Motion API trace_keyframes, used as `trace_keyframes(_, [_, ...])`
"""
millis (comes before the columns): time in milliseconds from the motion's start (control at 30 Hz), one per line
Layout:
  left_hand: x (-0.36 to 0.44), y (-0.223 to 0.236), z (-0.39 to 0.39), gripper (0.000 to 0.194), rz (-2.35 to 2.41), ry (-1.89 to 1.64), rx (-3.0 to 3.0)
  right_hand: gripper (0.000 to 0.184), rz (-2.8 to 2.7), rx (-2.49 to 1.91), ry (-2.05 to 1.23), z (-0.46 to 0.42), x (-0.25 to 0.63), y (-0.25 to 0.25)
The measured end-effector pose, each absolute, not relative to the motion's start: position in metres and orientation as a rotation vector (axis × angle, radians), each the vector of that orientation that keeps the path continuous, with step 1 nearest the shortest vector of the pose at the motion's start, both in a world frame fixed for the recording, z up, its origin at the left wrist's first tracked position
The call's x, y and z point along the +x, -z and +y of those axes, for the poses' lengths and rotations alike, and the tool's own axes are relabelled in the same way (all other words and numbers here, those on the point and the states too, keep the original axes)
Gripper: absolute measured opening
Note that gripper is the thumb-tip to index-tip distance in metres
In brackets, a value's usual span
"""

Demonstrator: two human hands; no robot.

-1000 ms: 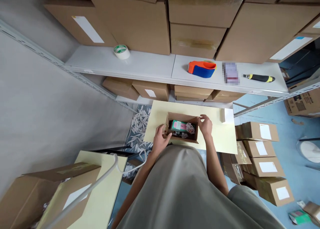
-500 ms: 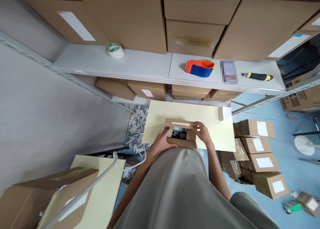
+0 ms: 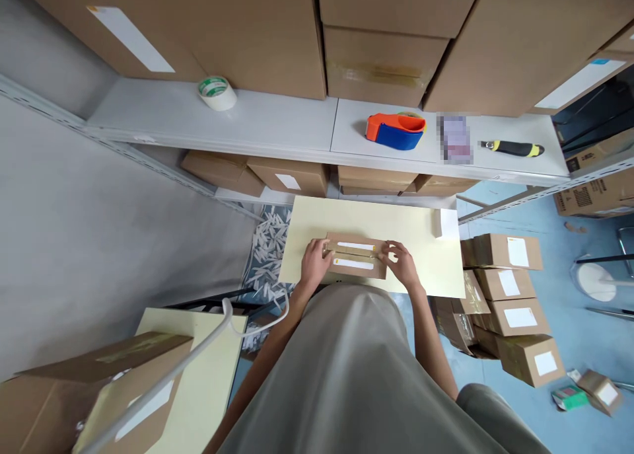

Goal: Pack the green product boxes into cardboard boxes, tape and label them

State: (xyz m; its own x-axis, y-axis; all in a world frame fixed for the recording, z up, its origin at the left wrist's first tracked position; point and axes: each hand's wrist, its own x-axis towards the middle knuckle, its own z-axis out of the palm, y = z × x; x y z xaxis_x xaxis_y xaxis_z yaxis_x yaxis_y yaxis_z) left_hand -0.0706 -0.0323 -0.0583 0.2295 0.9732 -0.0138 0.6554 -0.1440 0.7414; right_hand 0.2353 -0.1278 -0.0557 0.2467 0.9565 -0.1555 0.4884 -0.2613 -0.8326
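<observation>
A small cardboard box (image 3: 355, 256) lies on the pale yellow tabletop (image 3: 421, 275), right in front of me. Its two top flaps are folded down and meet at a seam, with a white label strip on each; its contents are hidden. My left hand (image 3: 316, 264) grips the left end, fingers curled over the edge by the seam. At the right end my right hand (image 3: 399, 265) holds the box, thumb and fingertips on the flaps near the seam.
On the grey shelf (image 3: 277, 120) are a tape roll (image 3: 218, 94), an orange-blue tape dispenser (image 3: 395, 131) and a black-yellow cutter (image 3: 512, 149). A white block (image 3: 447, 223) stands at the table's right. Boxes (image 3: 520, 317) are stacked on the floor; a white tube (image 3: 173, 375) crosses lower left.
The top flaps, open before with the contents showing, are folded down. My left hand has moved up from the near left edge to the left end. My right hand stays at the right end.
</observation>
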Motion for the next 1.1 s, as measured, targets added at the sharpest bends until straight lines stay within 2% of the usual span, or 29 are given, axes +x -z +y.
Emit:
trace_keyframes(133, [-0.073,0.081,-0.026,0.025,1.535,-0.693,1.62,0.029,-1.294,-1.854,-0.759,-0.13,0.229,0.067])
trace_keyframes(267, [-0.075,0.092,-0.024,0.026,1.495,-0.758,1.399,0.036,-1.159,-1.827,-0.745,-0.138,0.214,0.084])
trace_keyframes(367, [-0.077,0.094,-0.023,0.02,1.465,-0.775,1.336,0.056,-0.972,-1.836,-0.824,-0.147,0.204,0.094])
trace_keyframes(500, [-0.074,0.097,-0.027,0.023,1.444,-0.79,1.359,0.09,-0.781,-1.813,-0.991,-0.151,0.195,0.102])
trace_keyframes(667, [-0.062,0.106,-0.041,0.029,1.59,-0.883,1.404,0.087,-0.804,-1.675,-1.145,-0.148,0.196,0.103])
trace_keyframes(800, [-0.057,0.107,-0.042,0.031,1.603,-0.917,1.438,0.097,-0.761,-1.654,-1.171,-0.145,0.199,0.1])
trace_keyframes(967, [-0.053,0.097,-0.036,0.032,1.6,-0.95,1.47,0.087,-0.819,-1.586,-1.203,-0.132,0.209,0.083])
trace_keyframes(1100, [-0.047,0.093,-0.031,0.033,1.626,-0.996,1.469,0.087,-0.883,-1.599,-1.173,-0.115,0.222,0.08])
